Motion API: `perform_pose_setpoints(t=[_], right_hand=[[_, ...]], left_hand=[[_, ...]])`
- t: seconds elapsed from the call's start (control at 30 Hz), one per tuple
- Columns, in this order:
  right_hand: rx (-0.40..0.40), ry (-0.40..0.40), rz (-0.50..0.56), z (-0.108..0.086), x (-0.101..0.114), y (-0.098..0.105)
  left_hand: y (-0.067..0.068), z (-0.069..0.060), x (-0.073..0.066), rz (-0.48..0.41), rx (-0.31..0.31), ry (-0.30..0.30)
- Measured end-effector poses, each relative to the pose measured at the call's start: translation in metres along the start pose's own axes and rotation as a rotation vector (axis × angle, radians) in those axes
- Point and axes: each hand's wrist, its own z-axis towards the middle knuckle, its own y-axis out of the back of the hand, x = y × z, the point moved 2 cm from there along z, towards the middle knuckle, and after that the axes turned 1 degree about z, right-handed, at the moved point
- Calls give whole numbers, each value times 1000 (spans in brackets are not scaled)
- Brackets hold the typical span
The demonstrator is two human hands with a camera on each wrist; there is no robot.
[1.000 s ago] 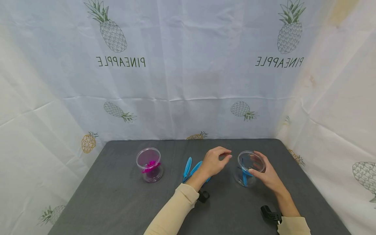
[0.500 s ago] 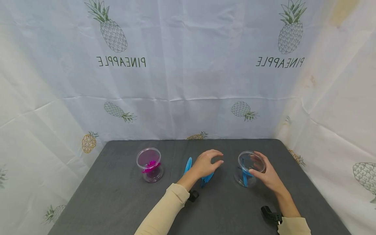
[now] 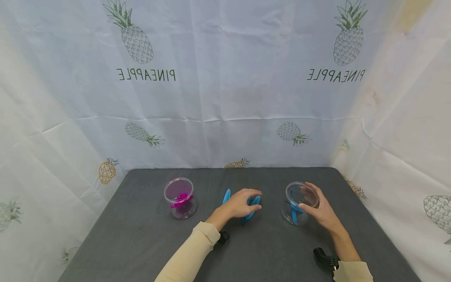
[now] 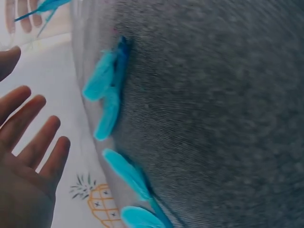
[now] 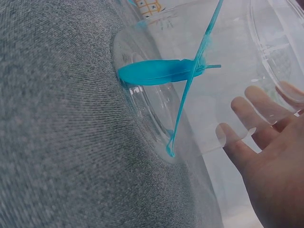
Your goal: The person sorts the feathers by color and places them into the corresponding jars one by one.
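Observation:
My right hand grips a clear plastic jar by its upper right side, thumb near the rim. Inside that jar are blue feathers; one lies crossed by another that leans, as the right wrist view shows. My left hand hovers over loose blue feathers in the table's middle, thumb and fingers apart with nothing between them. In the left wrist view the left hand has its fingers spread beside two groups of feathers. Part of another blue feather shows behind the hand.
A second clear jar holding bright pink feathers stands at the left on the dark grey table. A pineapple-print cloth hangs along the back and sides. Black wrist cameras sit on both arms.
My left hand has moved left and down from beside the right jar to above the loose blue feathers. The right hand and its jar have stayed in place.

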Motion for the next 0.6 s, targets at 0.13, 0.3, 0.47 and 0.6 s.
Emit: perform_pose_setpoints(t=[0.13,0.3,0.47,0.6], right_hand=[[-1,11,2,0,3,0],[1,-2,-1,0,1,0],[1,-20,-13,0,-3,1],[2,-18,-15,0,-3,2]], left_hand=[[-4,1,6,-14,43,6],[-9,1,10,-25,75,22],[-14,1,13,-34,102,85],[-15,0,13,-6,119,139]])
